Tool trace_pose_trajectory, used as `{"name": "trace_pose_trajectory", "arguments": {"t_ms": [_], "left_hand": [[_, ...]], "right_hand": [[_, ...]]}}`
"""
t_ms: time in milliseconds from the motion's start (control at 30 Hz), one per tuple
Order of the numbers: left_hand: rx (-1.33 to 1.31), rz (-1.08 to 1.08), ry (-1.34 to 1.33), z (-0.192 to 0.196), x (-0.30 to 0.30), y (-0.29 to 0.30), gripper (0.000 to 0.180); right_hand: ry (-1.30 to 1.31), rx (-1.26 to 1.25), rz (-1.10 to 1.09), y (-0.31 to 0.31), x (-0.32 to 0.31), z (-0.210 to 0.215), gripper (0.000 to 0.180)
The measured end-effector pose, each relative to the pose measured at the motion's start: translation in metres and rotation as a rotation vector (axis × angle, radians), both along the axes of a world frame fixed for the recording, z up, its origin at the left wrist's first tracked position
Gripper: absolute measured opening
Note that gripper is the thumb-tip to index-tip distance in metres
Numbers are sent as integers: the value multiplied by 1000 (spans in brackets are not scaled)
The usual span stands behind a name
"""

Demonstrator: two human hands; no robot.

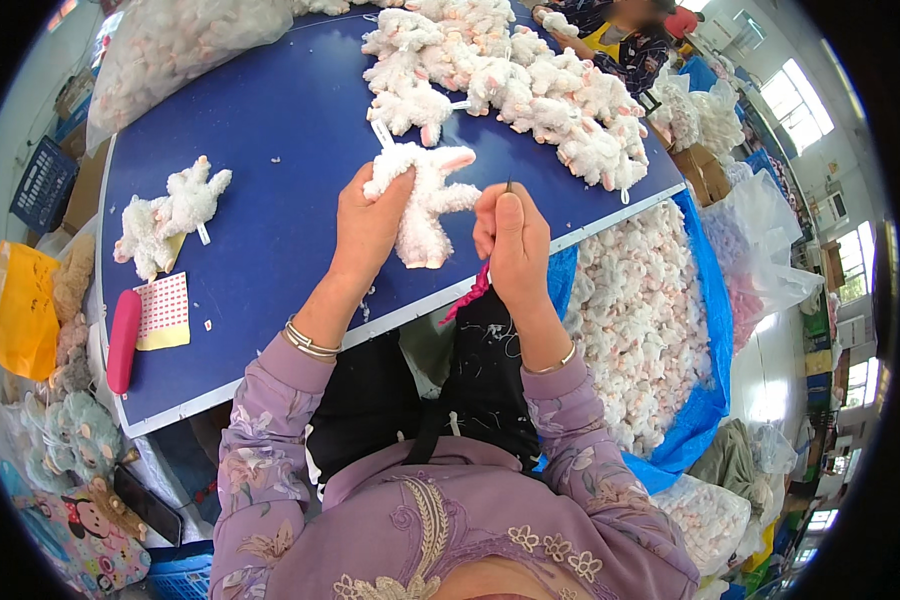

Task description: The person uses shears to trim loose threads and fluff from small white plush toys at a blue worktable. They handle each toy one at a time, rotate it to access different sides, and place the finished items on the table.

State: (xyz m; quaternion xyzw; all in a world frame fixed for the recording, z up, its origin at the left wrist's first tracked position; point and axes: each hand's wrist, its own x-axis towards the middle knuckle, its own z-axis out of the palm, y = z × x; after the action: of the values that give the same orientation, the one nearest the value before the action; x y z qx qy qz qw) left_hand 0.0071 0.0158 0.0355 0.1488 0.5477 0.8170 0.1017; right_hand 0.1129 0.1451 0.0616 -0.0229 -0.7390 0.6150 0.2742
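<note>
My left hand (375,215) is closed round a fluffy white plush toy (425,215) with pink inner ears, held just above the blue table. Beside it, my right hand (510,235) is closed on a slim pointed tool (510,185); its dark tip sticks up past the fingers. Bright pink twisted material (470,293) comes out below that hand, and I cannot tell whether it is the tool's handle. The rest of the tool is hidden in my fist. A pile of similar plush toys (510,85) lies beyond my hands, some with white tags.
The blue table (270,220) has a pale edge. At left lie two plush toys (170,215), a sticker sheet (162,310) and a pink case (123,342). A blue-lined bin (640,320) of plush stands at right. Another person (620,50) works across the table.
</note>
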Motion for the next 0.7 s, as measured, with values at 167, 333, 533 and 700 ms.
{"name": "trace_pose_trajectory", "arguments": {"t_ms": [167,333,533,700], "left_hand": [[-91,37,56,3,3,0,20],[-100,107,102,-3,-2,-1,19],[-123,152,117,-1,-1,0,17],[-174,181,207,-1,2,-2,17]], "right_hand": [[33,453,-137,-12,-14,1,10],[57,162,-161,-7,-8,-2,9],[30,71,-231,10,-8,-7,12],[-146,167,-184,-15,-23,-5,19]]}}
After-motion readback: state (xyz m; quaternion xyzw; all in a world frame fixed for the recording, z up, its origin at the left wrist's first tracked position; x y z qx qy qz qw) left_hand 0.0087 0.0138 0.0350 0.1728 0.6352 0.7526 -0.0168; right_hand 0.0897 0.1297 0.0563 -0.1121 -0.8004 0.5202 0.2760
